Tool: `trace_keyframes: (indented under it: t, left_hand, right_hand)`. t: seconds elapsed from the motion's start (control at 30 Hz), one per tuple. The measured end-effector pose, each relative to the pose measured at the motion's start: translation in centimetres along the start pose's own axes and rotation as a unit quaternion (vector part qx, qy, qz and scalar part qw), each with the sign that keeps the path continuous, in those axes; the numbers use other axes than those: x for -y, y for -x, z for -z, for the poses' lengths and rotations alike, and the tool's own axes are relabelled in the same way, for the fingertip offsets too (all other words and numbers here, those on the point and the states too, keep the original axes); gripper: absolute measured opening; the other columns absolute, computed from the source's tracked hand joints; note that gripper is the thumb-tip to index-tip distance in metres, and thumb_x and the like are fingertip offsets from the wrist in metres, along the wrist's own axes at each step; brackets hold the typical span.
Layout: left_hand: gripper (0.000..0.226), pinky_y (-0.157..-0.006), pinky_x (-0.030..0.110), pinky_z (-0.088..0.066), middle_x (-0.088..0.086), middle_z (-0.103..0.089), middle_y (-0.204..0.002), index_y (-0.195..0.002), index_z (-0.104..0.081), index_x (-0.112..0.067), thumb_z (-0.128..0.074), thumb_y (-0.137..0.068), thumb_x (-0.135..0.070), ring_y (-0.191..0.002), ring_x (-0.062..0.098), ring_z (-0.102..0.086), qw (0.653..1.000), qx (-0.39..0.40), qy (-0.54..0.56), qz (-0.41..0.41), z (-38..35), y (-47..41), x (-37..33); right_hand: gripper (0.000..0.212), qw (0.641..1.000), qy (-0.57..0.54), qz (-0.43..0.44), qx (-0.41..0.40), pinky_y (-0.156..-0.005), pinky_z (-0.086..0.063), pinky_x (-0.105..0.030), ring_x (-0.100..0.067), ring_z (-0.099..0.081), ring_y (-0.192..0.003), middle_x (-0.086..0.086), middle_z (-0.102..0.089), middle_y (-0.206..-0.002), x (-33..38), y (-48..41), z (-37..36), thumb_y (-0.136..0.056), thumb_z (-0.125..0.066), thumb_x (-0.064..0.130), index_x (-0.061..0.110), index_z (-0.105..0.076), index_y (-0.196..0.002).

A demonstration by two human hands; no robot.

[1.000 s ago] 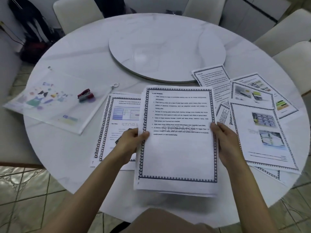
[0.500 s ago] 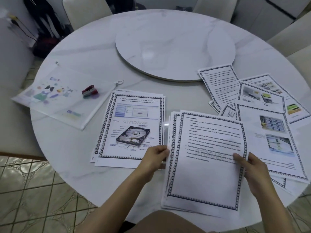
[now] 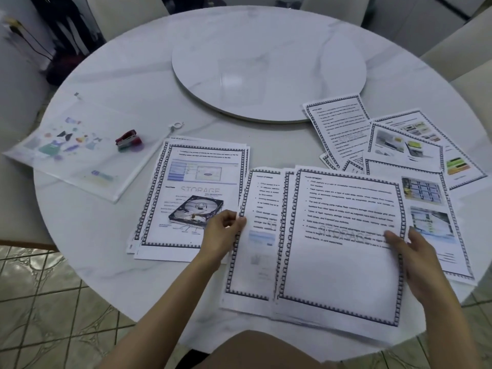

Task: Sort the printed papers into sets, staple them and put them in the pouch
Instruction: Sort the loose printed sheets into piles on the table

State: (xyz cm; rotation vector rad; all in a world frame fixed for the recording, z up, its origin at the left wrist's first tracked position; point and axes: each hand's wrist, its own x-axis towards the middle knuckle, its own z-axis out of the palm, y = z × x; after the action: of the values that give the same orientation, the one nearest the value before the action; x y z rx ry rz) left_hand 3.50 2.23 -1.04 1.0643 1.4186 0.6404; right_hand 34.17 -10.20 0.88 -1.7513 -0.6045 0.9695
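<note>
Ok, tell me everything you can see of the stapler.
The stapler is small, with a red body, a dark top and a pale strip beneath; it looks plastic and metal, slightly blurred. It lies on the see-through pouch, near its right end, left of the papers. Only the pouch touches it; the left hand and right hand are at the papers.

Top sheet (image 3: 343,235) now farther right.
</note>
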Motion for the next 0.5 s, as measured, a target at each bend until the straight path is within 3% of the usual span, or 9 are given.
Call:
trace_keyframes:
  t: [0.13,0.2,0.27,0.3,0.37,0.4,0.5]
  left_hand:
    - [0.007,-0.055,0.017,-0.038,-0.004,-0.059,-0.073,-0.084,-0.060,-0.015,-0.058,-0.090,-0.017,-0.065,0.009,-0.050,0.999,-0.031,-0.017,-0.009,0.4,-0.7,0.7]
    - [0.005,-0.054,0.015,-0.039,-0.005,-0.058,-0.073,-0.087,-0.060,-0.014,-0.057,-0.091,-0.016,-0.063,0.006,-0.050,0.999,-0.040,-0.025,-0.010,0.4,-0.9,1.0]
    - [0.005,-0.056,0.015,-0.039,-0.005,-0.059,-0.074,-0.090,-0.060,-0.012,-0.057,-0.091,-0.016,-0.065,0.007,-0.051,0.998,-0.046,-0.033,-0.011,0.5,-1.2,1.3]
    - [0.005,-0.057,0.016,-0.039,-0.004,-0.059,-0.075,-0.091,-0.060,-0.012,-0.057,-0.091,-0.016,-0.066,0.008,-0.051,0.998,-0.048,-0.035,-0.012,0.5,-1.2,1.4]
    - [0.004,-0.058,0.017,-0.040,-0.005,-0.058,-0.075,-0.091,-0.060,-0.012,-0.057,-0.090,-0.015,-0.067,0.010,-0.051,0.998,-0.052,-0.039,-0.015,0.6,-1.4,1.5]
    - [0.003,-0.059,0.017,-0.040,-0.005,-0.058,-0.075,-0.091,-0.060,-0.013,-0.057,-0.090,-0.015,-0.067,0.008,-0.051,0.998,-0.055,-0.041,-0.014,0.5,-1.4,1.5]
    - [0.003,-0.059,0.017,-0.041,-0.006,-0.059,-0.074,-0.089,-0.059,-0.015,-0.057,-0.090,-0.015,-0.066,0.005,-0.051,0.998,-0.057,-0.038,-0.008,0.5,-1.4,1.4]
  right_hand:
    - [0.091,0.998,0.032,0.037,-0.037,-0.061,-0.057,-0.019,-0.006,-0.069,-0.073,0.013,-0.073,-0.085,0.4,-0.1,2.8,-0.033,-0.076,0.073,0.022,-0.063,-0.107]
    - [0.064,0.997,0.024,0.037,-0.061,-0.056,-0.054,-0.013,0.001,-0.067,-0.064,0.020,-0.071,-0.075,0.2,-0.5,3.4,-0.063,-0.074,0.053,0.015,-0.061,-0.113]
    - [0.034,0.996,0.018,0.034,-0.081,-0.052,-0.051,-0.009,0.006,-0.063,-0.058,0.011,-0.073,-0.080,-0.2,-0.9,4.1,-0.085,-0.063,0.024,0.008,-0.059,-0.115]
    - [0.028,0.995,0.023,0.033,-0.086,-0.053,-0.051,-0.009,0.007,-0.063,-0.058,0.003,-0.072,-0.088,-0.4,-1.0,4.2,-0.086,-0.063,0.026,0.012,-0.060,-0.110]
    - [0.042,0.995,0.036,0.035,-0.086,-0.053,-0.051,-0.008,0.006,-0.063,-0.060,0.000,-0.070,-0.091,-0.4,-0.7,4.0,-0.072,-0.068,0.054,0.022,-0.063,-0.099]
    - [0.044,0.994,0.051,0.035,-0.089,-0.052,-0.050,-0.007,0.002,-0.064,-0.061,-0.001,-0.070,-0.091,-0.5,-0.6,3.9,-0.072,-0.068,0.055,0.021,-0.064,-0.100]
    - [0.030,0.986,0.108,0.046,-0.120,-0.051,-0.048,-0.012,-0.017,-0.059,-0.074,-0.013,-0.060,-0.102,-1.1,-1.0,4.0,-0.090,-0.059,0.020,0.008,-0.059,-0.118]
